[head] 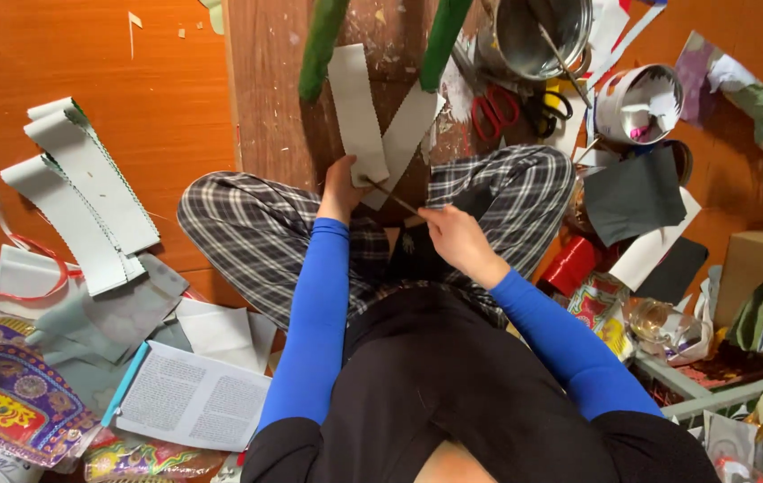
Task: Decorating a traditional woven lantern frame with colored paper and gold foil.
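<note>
The grey card strip [356, 112] lies on the worn wooden board [265, 89] in front of my crossed legs, its near end pinched under my left hand [342, 186]. My right hand [455, 234] is clenched around a thin stick [392, 197], probably a glue brush, its tip touching that near end. A second strip [406, 134] crosses beside it, both running up to two green rolls [322, 45]. Red-handled scissors [495, 112] and a steel pot [538, 36] sit just beyond. If my left grip slackens, the strip could slide under the stick and smear; pressing too hard might crease the card.
</note>
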